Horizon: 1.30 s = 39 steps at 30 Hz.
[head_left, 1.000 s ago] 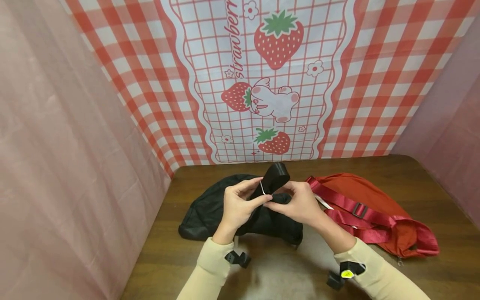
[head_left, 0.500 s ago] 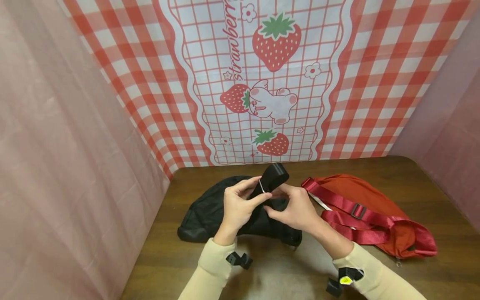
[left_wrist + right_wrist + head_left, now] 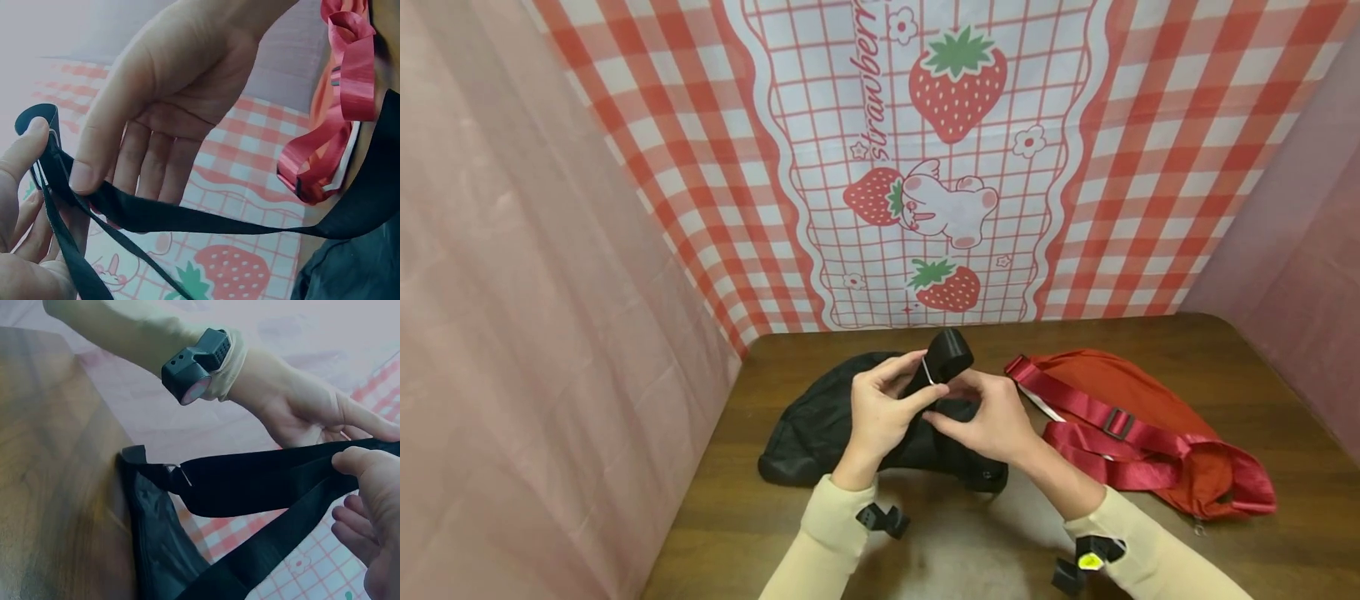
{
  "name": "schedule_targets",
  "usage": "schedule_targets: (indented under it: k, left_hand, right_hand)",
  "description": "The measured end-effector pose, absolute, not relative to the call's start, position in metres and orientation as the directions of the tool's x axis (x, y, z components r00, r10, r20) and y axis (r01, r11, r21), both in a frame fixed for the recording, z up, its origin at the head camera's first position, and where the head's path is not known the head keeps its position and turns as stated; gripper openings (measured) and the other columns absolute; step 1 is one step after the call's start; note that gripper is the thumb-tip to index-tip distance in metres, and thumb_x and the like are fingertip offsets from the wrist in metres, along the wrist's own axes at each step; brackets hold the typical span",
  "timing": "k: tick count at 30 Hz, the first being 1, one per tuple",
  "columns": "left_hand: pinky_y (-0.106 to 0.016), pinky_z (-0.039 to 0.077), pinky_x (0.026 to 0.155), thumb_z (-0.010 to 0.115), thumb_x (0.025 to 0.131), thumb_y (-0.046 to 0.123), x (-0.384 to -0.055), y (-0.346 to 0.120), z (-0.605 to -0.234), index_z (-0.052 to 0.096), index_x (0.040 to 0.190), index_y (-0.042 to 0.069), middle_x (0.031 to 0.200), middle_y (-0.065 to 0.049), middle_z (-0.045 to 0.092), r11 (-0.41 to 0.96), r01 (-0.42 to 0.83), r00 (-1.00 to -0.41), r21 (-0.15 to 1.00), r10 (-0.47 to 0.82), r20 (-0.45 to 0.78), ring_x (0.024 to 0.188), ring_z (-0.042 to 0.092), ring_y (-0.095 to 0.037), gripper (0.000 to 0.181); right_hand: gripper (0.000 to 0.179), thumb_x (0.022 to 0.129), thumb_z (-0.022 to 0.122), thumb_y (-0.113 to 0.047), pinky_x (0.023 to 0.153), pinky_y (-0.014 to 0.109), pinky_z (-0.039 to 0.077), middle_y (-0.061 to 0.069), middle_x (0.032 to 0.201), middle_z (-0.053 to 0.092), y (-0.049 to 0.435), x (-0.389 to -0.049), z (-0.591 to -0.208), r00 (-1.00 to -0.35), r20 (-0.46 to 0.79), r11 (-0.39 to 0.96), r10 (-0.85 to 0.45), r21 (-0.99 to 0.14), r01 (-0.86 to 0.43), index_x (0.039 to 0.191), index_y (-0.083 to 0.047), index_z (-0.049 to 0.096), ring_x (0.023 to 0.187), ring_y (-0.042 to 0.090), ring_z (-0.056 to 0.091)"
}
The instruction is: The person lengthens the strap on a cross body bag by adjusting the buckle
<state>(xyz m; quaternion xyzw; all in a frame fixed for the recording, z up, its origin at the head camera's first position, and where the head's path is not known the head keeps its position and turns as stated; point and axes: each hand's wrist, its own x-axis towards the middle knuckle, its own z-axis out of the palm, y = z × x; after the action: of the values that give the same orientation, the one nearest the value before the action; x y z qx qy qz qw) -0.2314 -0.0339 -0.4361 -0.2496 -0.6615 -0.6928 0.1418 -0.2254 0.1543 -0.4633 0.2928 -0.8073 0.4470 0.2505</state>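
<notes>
A black bag (image 3: 816,421) lies on the table under both hands. Its black strap (image 3: 950,357) is raised above the bag and doubles over in a loop through a thin metal slider (image 3: 929,370). My left hand (image 3: 880,412) pinches the strap at this slider between thumb and fingers. Just to its right, my right hand (image 3: 996,421) pinches a length of the same strap, thumb on top, as the left wrist view shows at its thumb (image 3: 87,172). From there the strap (image 3: 250,481) runs down to the bag; the bag's middle is partly hidden by my hands.
To the right lies a red bag (image 3: 1093,375) with a shiny red strap (image 3: 1075,398) and a dark slider (image 3: 1117,422). The wooden table (image 3: 722,492) meets a checked strawberry cloth (image 3: 880,275) behind; a pink curtain (image 3: 550,333) hangs at the left.
My right thumb has come away from the left thumb and shifted slightly left along the strap. The strap loop above the slider looks a little smaller. The left hand stays nearly in place.
</notes>
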Motion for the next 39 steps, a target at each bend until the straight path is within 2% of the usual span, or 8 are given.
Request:
schedule_targets:
  k: [7, 12, 15, 19, 23, 31, 35, 39]
  left_hand:
    - [-0.033, 0.062, 0.101, 0.091, 0.084, 0.006, -0.23, -0.034, -0.432, 0.077, 0.125, -0.003, 0.119, -0.027, 0.076, -0.108, 0.525, -0.829, 0.844, 0.16, 0.536, 0.106, 0.076, -0.007, 0.044]
    - [-0.034, 0.061, 0.103, 0.09, 0.085, 0.006, -0.23, -0.035, -0.432, 0.076, 0.125, -0.004, 0.119, -0.029, 0.076, -0.123, 0.527, -0.819, 0.841, 0.189, 0.541, 0.108, 0.076, -0.008, 0.043]
    - [-0.034, 0.061, 0.103, 0.09, 0.085, 0.006, -0.23, -0.036, -0.432, 0.076, 0.125, -0.004, 0.119, -0.029, 0.076, -0.119, 0.532, -0.816, 0.838, 0.193, 0.545, 0.108, 0.076, -0.008, 0.044]
    - [-0.032, 0.061, 0.102, 0.09, 0.085, 0.005, -0.23, -0.039, -0.431, 0.076, 0.125, -0.004, 0.118, -0.029, 0.075, -0.102, 0.534, -0.82, 0.839, 0.177, 0.544, 0.107, 0.075, -0.007, 0.043]
    - [-0.031, 0.061, 0.102, 0.089, 0.085, 0.002, -0.23, -0.041, -0.431, 0.076, 0.125, -0.005, 0.12, -0.03, 0.075, -0.09, 0.528, -0.828, 0.844, 0.165, 0.536, 0.108, 0.074, -0.006, 0.043]
    - [-0.033, 0.06, 0.104, 0.091, 0.084, 0.009, -0.23, -0.039, -0.433, 0.077, 0.125, -0.003, 0.119, -0.029, 0.075, -0.105, 0.526, -0.823, 0.844, 0.186, 0.536, 0.108, 0.075, -0.006, 0.045]
    - [-0.033, 0.06, 0.104, 0.091, 0.085, 0.009, -0.23, -0.04, -0.433, 0.076, 0.125, -0.003, 0.12, -0.028, 0.075, -0.099, 0.528, -0.823, 0.843, 0.185, 0.537, 0.109, 0.075, -0.006, 0.045]
    - [-0.032, 0.061, 0.103, 0.09, 0.084, 0.003, -0.23, -0.042, -0.432, 0.076, 0.126, -0.003, 0.12, -0.028, 0.075, -0.077, 0.526, -0.831, 0.847, 0.166, 0.531, 0.108, 0.074, -0.006, 0.044]
  right_hand:
    - [0.039, 0.077, 0.095, -0.006, 0.08, 0.025, 0.066, 0.005, 0.095, 0.079, 0.158, -0.228, -0.469, -0.734, 0.631, 0.347, -0.251, -0.649, -0.677, 0.111, -0.009, 0.075, 0.088, 0.013, 0.08]
    - [0.051, 0.08, 0.091, 0.003, 0.087, 0.026, 0.065, 0.012, 0.105, 0.08, 0.161, -0.231, -0.473, -0.731, 0.615, 0.211, -0.297, -0.704, -0.678, 0.125, -0.005, 0.069, 0.097, 0.005, 0.076]
    - [0.05, 0.08, 0.09, 0.004, 0.089, 0.028, 0.066, 0.014, 0.108, 0.079, 0.163, -0.232, -0.474, -0.722, 0.61, 0.17, -0.326, -0.714, -0.679, 0.125, -0.004, 0.069, 0.098, 0.007, 0.076]
    - [0.043, 0.082, 0.09, -0.001, 0.088, 0.028, 0.066, 0.011, 0.108, 0.078, 0.166, -0.231, -0.476, -0.726, 0.573, 0.2, -0.381, -0.715, -0.67, 0.119, -0.007, 0.07, 0.097, 0.012, 0.078]
    - [0.044, 0.083, 0.092, -0.005, 0.088, 0.028, 0.066, 0.007, 0.11, 0.078, 0.169, -0.231, -0.478, -0.732, 0.543, 0.249, -0.411, -0.706, -0.663, 0.12, -0.011, 0.07, 0.098, 0.014, 0.078]
    - [0.05, 0.083, 0.09, -0.001, 0.087, 0.028, 0.066, 0.01, 0.103, 0.08, 0.162, -0.234, -0.469, -0.719, 0.607, 0.208, -0.34, -0.697, -0.687, 0.13, -0.004, 0.072, 0.098, 0.011, 0.079]
    - [0.042, 0.084, 0.089, -0.001, 0.088, 0.025, 0.065, 0.009, 0.103, 0.08, 0.162, -0.234, -0.47, -0.73, 0.593, 0.208, -0.341, -0.71, -0.673, 0.123, -0.006, 0.074, 0.098, 0.012, 0.079]
    - [0.038, 0.085, 0.09, -0.006, 0.088, 0.03, 0.066, 0.008, 0.107, 0.08, 0.167, -0.233, -0.474, -0.746, 0.549, 0.261, -0.377, -0.71, -0.654, 0.119, -0.01, 0.074, 0.097, 0.022, 0.08]
